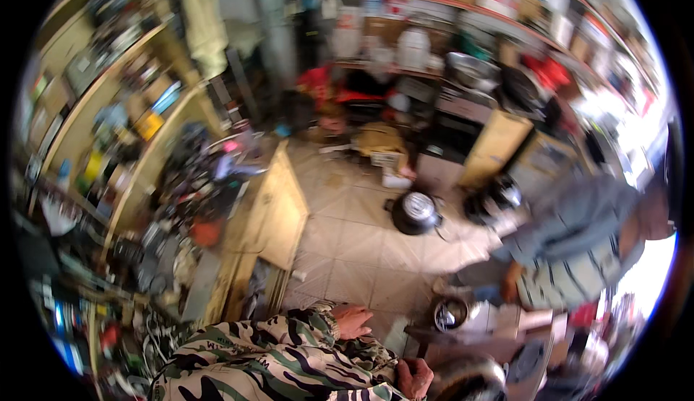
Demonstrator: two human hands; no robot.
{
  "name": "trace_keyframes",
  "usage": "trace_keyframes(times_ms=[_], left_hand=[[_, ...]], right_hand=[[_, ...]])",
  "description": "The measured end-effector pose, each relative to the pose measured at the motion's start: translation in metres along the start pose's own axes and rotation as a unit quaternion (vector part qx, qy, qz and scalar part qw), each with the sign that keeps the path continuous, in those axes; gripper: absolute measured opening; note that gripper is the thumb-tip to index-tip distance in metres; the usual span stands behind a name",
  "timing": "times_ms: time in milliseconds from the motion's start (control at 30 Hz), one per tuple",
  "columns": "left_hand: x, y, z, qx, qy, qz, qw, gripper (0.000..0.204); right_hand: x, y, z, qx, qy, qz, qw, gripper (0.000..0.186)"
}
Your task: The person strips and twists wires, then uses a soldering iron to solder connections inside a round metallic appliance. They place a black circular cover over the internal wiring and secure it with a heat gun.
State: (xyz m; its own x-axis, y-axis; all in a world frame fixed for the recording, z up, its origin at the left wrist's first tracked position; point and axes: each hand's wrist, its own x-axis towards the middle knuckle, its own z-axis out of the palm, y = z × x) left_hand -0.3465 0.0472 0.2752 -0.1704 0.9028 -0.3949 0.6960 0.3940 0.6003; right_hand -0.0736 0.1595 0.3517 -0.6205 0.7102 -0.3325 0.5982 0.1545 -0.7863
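My left hand (pixel 352 321) comes out of a camouflage sleeve at the lower middle, over the tiled floor. Its fingers stretch to the right, and I see nothing in them. Lower and further right is my right hand (pixel 414 379), its fingers curled in. Whatever it may hold is hidden. Close beside it stands a large round metal pot or basin (pixel 468 379), cut off by the lower edge; I cannot tell whether the hand touches it. Beyond both hands, a dark round pot-like appliance (pixel 416 212) with a shiny top stands on the floor. The picture is blurred by motion.
Another person (pixel 578 256) bends forward at the right, near a small metal pot (pixel 451 314). A wooden panel (pixel 278 209) juts up beside cluttered shelves (pixel 134 199) on the left. Boxes and pots fill the far shelves (pixel 434 0). A dark appliance (pixel 495 200) stands at mid-right.
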Motion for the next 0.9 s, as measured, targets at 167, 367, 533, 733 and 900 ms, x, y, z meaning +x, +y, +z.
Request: trace_keyframes(times_ms=[167,367,533,733,900], left_hand=[[-0.046,-0.058,-0.05,-0.056,0.133,-0.137,0.98,0.044],[-0.082,-0.084,-0.049,-0.177,0.185,-0.292,0.921,0.047],[-0.073,-0.087,-0.035,-0.205,0.228,-0.359,0.882,0.05],[-0.09,-0.083,-0.037,-0.251,0.32,-0.414,0.814,0.058],[-0.127,-0.096,-0.018,-0.255,0.435,-0.465,0.728,0.057]], right_hand=[[0.12,-0.002,0.034,-0.218,-0.177,-0.249,0.927,0.042],[0.206,-0.108,0.065,-0.158,-0.27,-0.24,0.919,0.037],[0.266,-0.152,0.103,-0.141,-0.357,-0.284,0.879,0.032],[0.314,-0.214,0.149,-0.135,-0.44,-0.307,0.833,0.026],[0.334,-0.27,0.204,-0.153,-0.504,-0.372,0.764,0.025]])
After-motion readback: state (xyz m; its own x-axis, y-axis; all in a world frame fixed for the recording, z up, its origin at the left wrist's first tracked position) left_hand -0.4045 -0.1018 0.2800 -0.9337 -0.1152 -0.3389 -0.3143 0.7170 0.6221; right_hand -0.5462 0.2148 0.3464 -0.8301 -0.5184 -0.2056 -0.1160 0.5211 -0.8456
